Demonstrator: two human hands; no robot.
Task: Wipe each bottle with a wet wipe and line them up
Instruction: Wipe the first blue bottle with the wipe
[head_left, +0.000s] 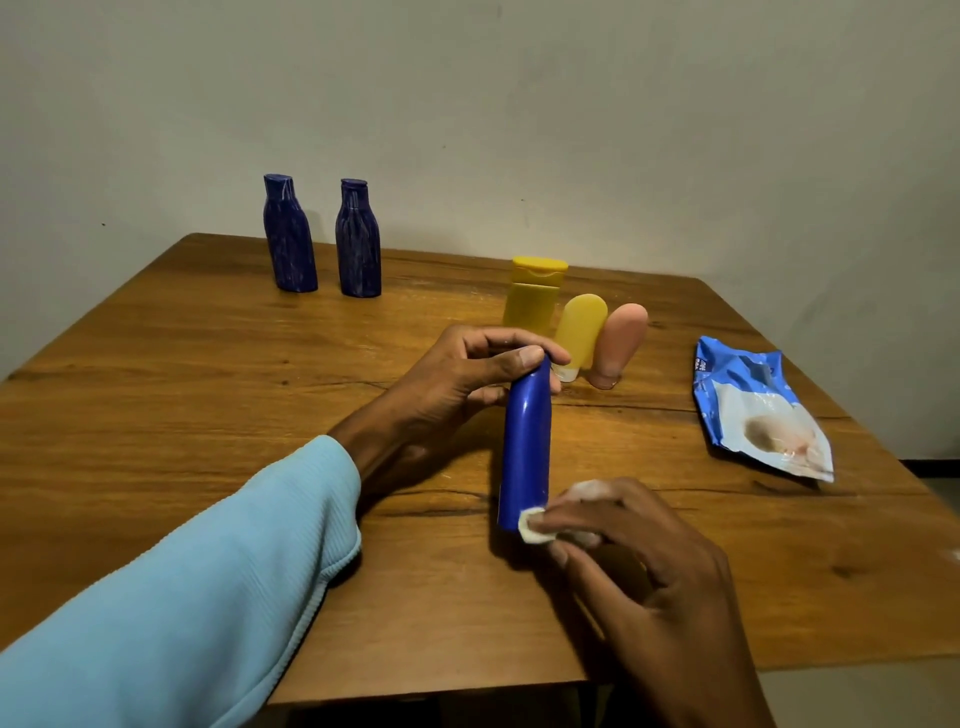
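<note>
Here, each line is placed relative to the brown wooden table (208, 364).

Held bottle: a smooth, slim blue plastic bottle (525, 447) is held above the near middle of the table, with one end pointed away from the person and the other toward them.

Left hand: the left hand (467, 371), in a light blue ribbed sleeve (208, 571), is curled round the far end of the blue bottle, which is pinched between thumb and fingers.

Right hand: the right hand (639, 551) is closed on a crumpled white wet wipe (535, 525), which is pressed against the near end of the blue bottle.

Wiped pair: two dark blue scuffed plastic bottles (322, 239) are stood upright side by side at the table's far left edge, just apart from each other.

Waiting group: a yellow flip-cap plastic bottle (535, 293), a yellow rounded tube (581, 332) and a pink rounded tube (621, 343) are grouped close together beyond the table's middle, the two tubes stood on their caps.

Wipes pack: a blue and white soft plastic wipes packet (758, 410) is laid flat on the table's right side, well apart from the bottles.
</note>
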